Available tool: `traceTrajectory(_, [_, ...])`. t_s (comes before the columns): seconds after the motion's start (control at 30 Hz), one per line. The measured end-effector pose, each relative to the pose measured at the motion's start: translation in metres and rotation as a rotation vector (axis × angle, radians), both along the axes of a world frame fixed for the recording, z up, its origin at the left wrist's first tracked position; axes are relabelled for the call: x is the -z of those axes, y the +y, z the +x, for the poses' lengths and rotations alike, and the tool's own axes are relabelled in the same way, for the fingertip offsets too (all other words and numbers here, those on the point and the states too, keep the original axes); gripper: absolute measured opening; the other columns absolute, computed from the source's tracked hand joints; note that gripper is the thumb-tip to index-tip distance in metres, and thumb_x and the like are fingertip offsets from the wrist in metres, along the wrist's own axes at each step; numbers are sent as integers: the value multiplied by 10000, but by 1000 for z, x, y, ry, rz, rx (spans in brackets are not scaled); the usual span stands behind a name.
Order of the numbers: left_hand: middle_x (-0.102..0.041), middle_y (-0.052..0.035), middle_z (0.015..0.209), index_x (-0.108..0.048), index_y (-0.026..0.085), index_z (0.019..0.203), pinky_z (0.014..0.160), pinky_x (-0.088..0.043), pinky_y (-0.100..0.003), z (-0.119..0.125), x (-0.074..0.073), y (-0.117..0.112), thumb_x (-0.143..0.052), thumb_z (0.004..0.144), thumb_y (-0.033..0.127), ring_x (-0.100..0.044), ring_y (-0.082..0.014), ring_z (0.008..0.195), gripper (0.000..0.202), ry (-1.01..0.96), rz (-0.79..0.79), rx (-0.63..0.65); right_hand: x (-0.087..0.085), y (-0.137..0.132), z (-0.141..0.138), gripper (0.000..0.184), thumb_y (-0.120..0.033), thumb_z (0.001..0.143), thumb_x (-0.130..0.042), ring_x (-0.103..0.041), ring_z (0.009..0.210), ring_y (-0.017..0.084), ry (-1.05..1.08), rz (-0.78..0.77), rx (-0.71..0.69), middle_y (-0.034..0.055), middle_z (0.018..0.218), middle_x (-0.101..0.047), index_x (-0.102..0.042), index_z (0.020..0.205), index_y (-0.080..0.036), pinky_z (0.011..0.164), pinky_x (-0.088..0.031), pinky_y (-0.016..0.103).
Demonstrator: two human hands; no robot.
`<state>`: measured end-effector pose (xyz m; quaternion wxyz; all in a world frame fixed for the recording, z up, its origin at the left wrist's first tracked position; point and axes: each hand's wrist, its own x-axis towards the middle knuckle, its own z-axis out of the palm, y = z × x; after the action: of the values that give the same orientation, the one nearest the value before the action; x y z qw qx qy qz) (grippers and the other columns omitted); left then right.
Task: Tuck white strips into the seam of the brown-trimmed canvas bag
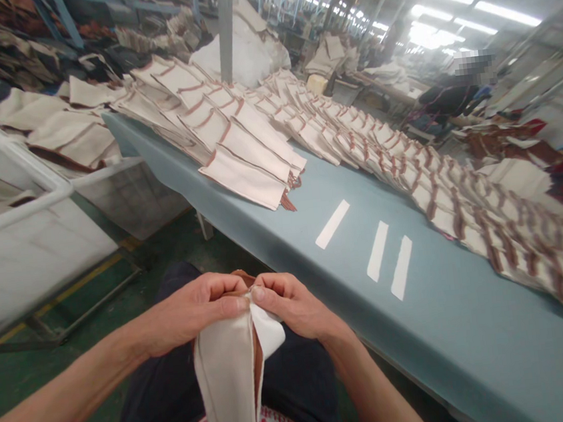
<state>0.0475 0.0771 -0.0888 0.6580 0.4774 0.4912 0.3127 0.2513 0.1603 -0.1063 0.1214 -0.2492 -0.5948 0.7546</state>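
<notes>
Over my lap hangs a long cream boot shaft (227, 378) with a brown inner side showing along its opening. My left hand (210, 302) is closed, thumb and fingers pinching the upper edge of the boot shaft. Right beside it my right hand (288, 301) is also closed, pinching the same edge close to the left thumb. A white strip (268, 331) sticks out folded below the right thumb, against the boot shaft. Exactly how the strip is held between the fingertips is hidden.
A blue-grey table (313, 271) runs diagonally ahead. Three white strips (378, 252) lie on it. Stacked boot shafts (245, 174) overlap beyond them, and a long row (409, 177) lines the far side. White bins (40, 263) stand left. A person (450, 96) sits at the far right.
</notes>
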Motion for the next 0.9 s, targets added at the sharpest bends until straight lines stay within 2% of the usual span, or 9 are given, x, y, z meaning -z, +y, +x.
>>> traceTrajectory(0.33, [-404, 65, 723, -473, 226, 741, 503, -269, -223, 1, 6, 0, -725, 876, 759, -323, -117, 624, 605, 25, 14, -30, 5, 0, 0, 737, -890, 810, -793, -303, 605, 91, -15, -16, 7, -84, 666, -422, -503, 729, -218, 543, -231, 261])
traceTrajectory(0.53, [-431, 56, 731, -469, 225, 721, 503, -282, -221, 3, 6, 1, -731, 856, 771, -346, -117, 628, 621, 46, 29, -44, 7, 0, -1, 749, -908, 799, -783, -296, 600, 93, -27, -27, 4, -87, 652, -415, -496, 722, -221, 544, -234, 258])
traceTrajectory(0.77, [-398, 67, 709, -480, 226, 708, 492, -272, -226, 6, 5, 3, -698, 891, 677, -330, -114, 615, 533, 88, 75, -42, 7, 0, 0, 736, -898, 795, -791, -304, 604, 96, -30, -31, 6, -83, 661, -416, -511, 731, -221, 549, -238, 259])
traceTrajectory(0.9, [-380, 72, 704, -436, 238, 693, 494, -267, -234, 6, 3, 3, -655, 909, 652, -314, -108, 603, 516, 103, 113, -32, 8, -1, 1, 725, -882, 822, -784, -305, 606, 96, -15, -30, 8, -81, 667, -423, -500, 729, -222, 549, -236, 258])
